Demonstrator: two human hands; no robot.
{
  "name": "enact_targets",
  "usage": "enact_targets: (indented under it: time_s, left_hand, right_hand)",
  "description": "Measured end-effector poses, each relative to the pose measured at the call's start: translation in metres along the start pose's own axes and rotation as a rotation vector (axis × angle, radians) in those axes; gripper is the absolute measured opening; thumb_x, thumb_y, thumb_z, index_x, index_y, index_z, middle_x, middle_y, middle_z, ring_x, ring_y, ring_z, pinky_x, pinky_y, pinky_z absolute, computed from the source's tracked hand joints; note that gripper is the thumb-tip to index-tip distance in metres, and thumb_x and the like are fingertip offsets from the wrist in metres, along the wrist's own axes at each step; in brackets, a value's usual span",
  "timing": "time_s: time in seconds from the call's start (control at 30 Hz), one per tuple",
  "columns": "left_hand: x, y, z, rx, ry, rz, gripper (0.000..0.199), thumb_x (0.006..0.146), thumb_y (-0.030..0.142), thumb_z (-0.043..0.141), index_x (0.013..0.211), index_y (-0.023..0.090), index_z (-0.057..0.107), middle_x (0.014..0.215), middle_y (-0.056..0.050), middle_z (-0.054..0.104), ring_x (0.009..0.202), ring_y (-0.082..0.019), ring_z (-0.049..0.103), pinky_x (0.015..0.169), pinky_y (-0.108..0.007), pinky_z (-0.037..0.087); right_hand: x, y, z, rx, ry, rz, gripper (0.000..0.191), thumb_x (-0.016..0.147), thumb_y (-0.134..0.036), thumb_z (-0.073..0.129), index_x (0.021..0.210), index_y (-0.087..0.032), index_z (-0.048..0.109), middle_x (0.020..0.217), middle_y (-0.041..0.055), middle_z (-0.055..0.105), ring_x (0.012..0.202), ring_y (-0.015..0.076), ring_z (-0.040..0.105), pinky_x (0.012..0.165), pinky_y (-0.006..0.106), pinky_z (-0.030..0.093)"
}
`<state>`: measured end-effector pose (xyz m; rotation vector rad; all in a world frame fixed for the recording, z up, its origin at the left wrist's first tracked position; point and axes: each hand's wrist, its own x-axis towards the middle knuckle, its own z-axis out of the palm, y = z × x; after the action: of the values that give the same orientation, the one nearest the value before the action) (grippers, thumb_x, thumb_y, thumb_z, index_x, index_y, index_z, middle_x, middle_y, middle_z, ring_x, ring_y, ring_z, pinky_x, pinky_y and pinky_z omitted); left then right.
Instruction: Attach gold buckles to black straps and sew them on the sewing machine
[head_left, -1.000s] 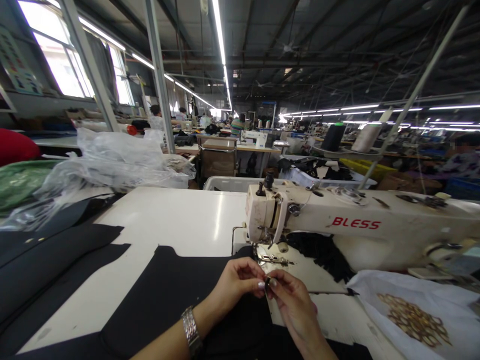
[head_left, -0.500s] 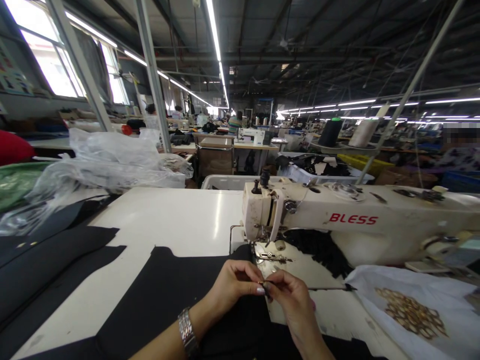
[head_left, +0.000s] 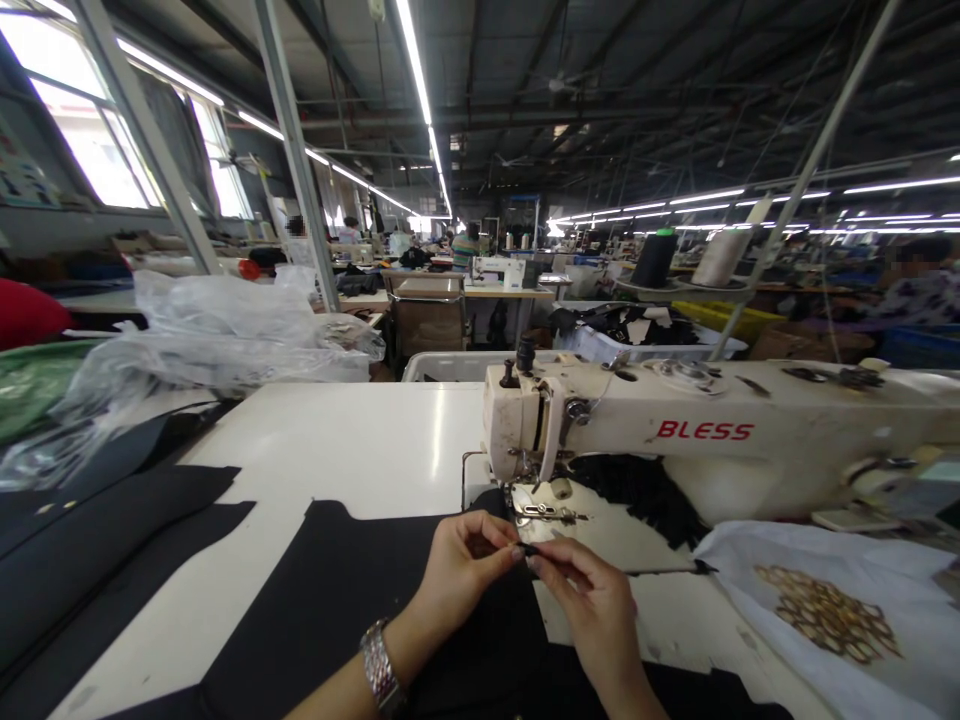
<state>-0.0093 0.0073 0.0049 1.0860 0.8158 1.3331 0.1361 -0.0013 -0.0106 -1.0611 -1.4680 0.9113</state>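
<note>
Just in front of the sewing machine (head_left: 705, 430), my left hand (head_left: 459, 575) and my right hand (head_left: 596, 595) meet fingertip to fingertip. Between them they pinch a small black strip (head_left: 529, 549), mostly covered by the fingers. Whether a ring sits in it I cannot tell. Under my left wrist a large black fabric piece (head_left: 337, 590) lies flat, one end reaching the metal needle plate (head_left: 551, 513). To the right, gold-coloured metal rings (head_left: 832, 615) are heaped on a white bag (head_left: 739, 550).
More black panels (head_left: 112, 560) lie at the left of the white tabletop (head_left: 360, 430). Clear plastic bags (head_left: 225, 325) are piled behind them. A bunch of black strips (head_left: 637, 495) sits under the machine arm. Thread cones (head_left: 656, 260) stand behind the machine.
My fingers have shifted their pinch, and the black strip now lies more level between the fingertips. My right hand has turned slightly. The view has moved a little.
</note>
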Motion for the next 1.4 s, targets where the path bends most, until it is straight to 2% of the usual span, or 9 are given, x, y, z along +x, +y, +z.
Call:
enact_targets:
  time_s: [0.37, 0.57, 0.67, 0.77, 0.9, 1.1, 1.2, 1.3, 1.4]
  left_hand:
    - [-0.002, -0.001, 0.001, 0.166, 0.013, 0.047, 0.020, 0.059, 0.014, 0.067, 0.053, 0.011, 0.049, 0.066, -0.002, 0.059, 0.058, -0.009, 0.054, 0.055, -0.018, 0.043]
    - [0.004, -0.002, -0.006, -0.003, -0.080, -0.179, 0.032, 0.054, 0.022, 0.075, 0.077, 0.012, 0.055, 0.063, -0.001, 0.060, 0.054, -0.011, 0.057, 0.055, -0.021, 0.047]
    - [0.004, 0.003, -0.014, 0.135, -0.124, -0.223, 0.025, 0.058, 0.027, 0.072, 0.071, 0.009, 0.059, 0.060, -0.004, 0.061, 0.054, -0.013, 0.058, 0.055, -0.023, 0.048]
    - [-0.001, 0.010, -0.019, 0.453, -0.187, -0.036, 0.013, 0.068, 0.023, 0.063, 0.071, 0.011, 0.063, 0.066, -0.006, 0.062, 0.061, -0.015, 0.059, 0.057, -0.024, 0.048]
    - [-0.008, 0.013, -0.021, 0.872, -0.354, 0.386, 0.013, 0.074, 0.016, 0.058, 0.086, 0.014, 0.063, 0.078, -0.007, 0.060, 0.069, -0.015, 0.058, 0.062, -0.023, 0.048]
    - [-0.001, 0.017, -0.026, 1.211, -0.612, 0.828, 0.017, 0.084, 0.011, 0.040, 0.089, 0.011, 0.056, 0.079, -0.009, 0.059, 0.067, -0.015, 0.056, 0.058, -0.022, 0.047]
    - [0.005, 0.022, -0.028, 1.251, -0.735, 0.931, 0.017, 0.084, 0.008, 0.038, 0.088, 0.007, 0.055, 0.077, -0.010, 0.058, 0.064, -0.015, 0.054, 0.055, -0.024, 0.045]
    - [0.010, 0.023, -0.029, 1.257, -0.790, 0.937, 0.020, 0.085, 0.008, 0.035, 0.079, 0.007, 0.054, 0.071, -0.009, 0.056, 0.061, -0.015, 0.051, 0.053, -0.024, 0.043]
    - [0.016, 0.019, -0.031, 1.296, -0.795, 0.936, 0.025, 0.087, 0.011, 0.032, 0.073, 0.009, 0.053, 0.067, -0.008, 0.054, 0.059, -0.015, 0.050, 0.052, -0.024, 0.043]
  right_hand:
    - [0.002, -0.004, 0.000, 0.113, -0.065, 0.165, 0.020, 0.068, -0.035, 0.062, 0.071, -0.016, 0.066, 0.067, 0.0052, 0.064, 0.064, 0.0174, 0.059, 0.060, 0.025, 0.047]
    - [0.006, -0.003, 0.001, 0.317, -0.097, 0.332, 0.022, 0.062, -0.035, 0.066, 0.064, -0.014, 0.064, 0.055, 0.0018, 0.061, 0.051, 0.0117, 0.052, 0.049, 0.021, 0.040]
    - [0.007, -0.001, 0.002, 0.426, -0.143, 0.467, 0.021, 0.058, -0.033, 0.068, 0.059, -0.012, 0.062, 0.051, 0.0008, 0.059, 0.046, 0.0090, 0.050, 0.044, 0.019, 0.036]
    - [0.007, 0.001, 0.004, 0.452, -0.156, 0.529, 0.019, 0.057, -0.029, 0.067, 0.054, -0.012, 0.060, 0.048, 0.0008, 0.058, 0.041, 0.0079, 0.049, 0.041, 0.018, 0.035]
    - [0.006, 0.003, 0.007, 0.462, -0.169, 0.580, 0.016, 0.056, -0.027, 0.064, 0.052, -0.012, 0.059, 0.046, 0.0001, 0.058, 0.039, 0.0078, 0.050, 0.041, 0.018, 0.035]
    - [0.007, 0.004, 0.008, 0.452, -0.210, 0.657, 0.015, 0.056, -0.026, 0.058, 0.048, -0.013, 0.055, 0.041, -0.0020, 0.055, 0.033, 0.0057, 0.046, 0.035, 0.016, 0.031]
    - [0.009, 0.006, 0.011, 0.417, -0.223, 0.666, 0.016, 0.056, -0.027, 0.056, 0.047, -0.014, 0.053, 0.041, -0.0021, 0.054, 0.033, 0.0055, 0.046, 0.035, 0.015, 0.031]
    - [0.007, 0.007, 0.012, 0.364, -0.222, 0.656, 0.017, 0.058, -0.029, 0.056, 0.051, -0.014, 0.052, 0.042, -0.0020, 0.053, 0.034, 0.0069, 0.046, 0.035, 0.016, 0.031]
    - [-0.008, 0.003, 0.004, 0.111, -0.146, 0.479, 0.016, 0.063, -0.025, 0.055, 0.075, -0.015, 0.059, 0.057, 0.0006, 0.059, 0.051, 0.0124, 0.055, 0.045, 0.021, 0.041]
